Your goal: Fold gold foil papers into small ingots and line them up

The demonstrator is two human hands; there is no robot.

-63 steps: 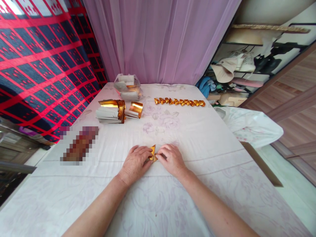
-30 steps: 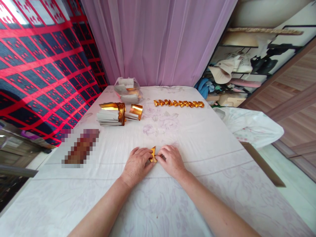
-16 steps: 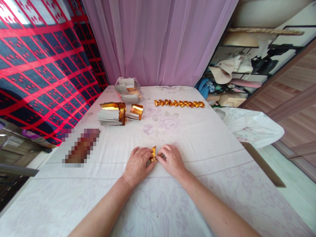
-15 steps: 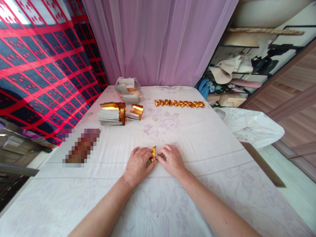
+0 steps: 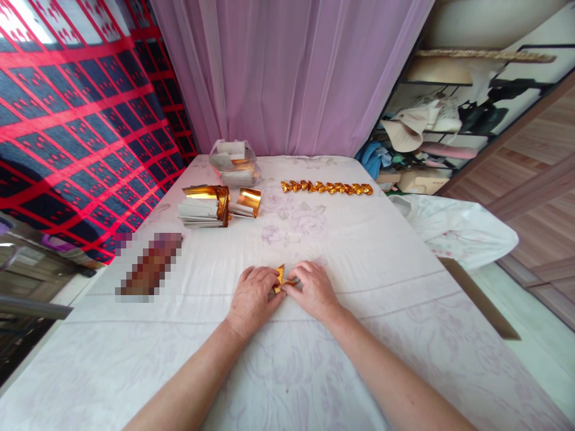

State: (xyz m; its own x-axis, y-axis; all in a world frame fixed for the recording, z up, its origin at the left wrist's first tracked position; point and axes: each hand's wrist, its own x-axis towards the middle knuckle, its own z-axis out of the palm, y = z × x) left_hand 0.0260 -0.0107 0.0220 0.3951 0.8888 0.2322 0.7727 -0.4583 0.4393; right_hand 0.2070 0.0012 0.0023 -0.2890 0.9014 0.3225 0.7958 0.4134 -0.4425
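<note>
Left hand [image 5: 256,298], fingers bent close together, pins one side of a small folded gold foil-paper piece [image 5: 279,279]; right hand [image 5: 313,290], thumb and fingertips nearly closed, pinches its other side, on a white floral tablecloth [image 5: 287,365]; at 9 o'clock lies a pixelated reddish-brown oblong [image 5: 151,263]; towards 3 o'clock, beyond the table edge, sits a white plastic bag [image 5: 469,230], contents hidden; at 10 o'clock lies a thick stack of gold-and-grey paper sheets [image 5: 204,209], and at 11 a smaller curled batch [image 5: 249,200]; these stand before a clear plastic bag [image 5: 252,155] holding similar paper; at 1 o'clock runs a row of folded gold pieces [image 5: 330,187]; at 2, a black-framed shelf [image 5: 467,133] holds shoes [image 5: 483,117] and a beige cap [image 5: 404,133].
</note>
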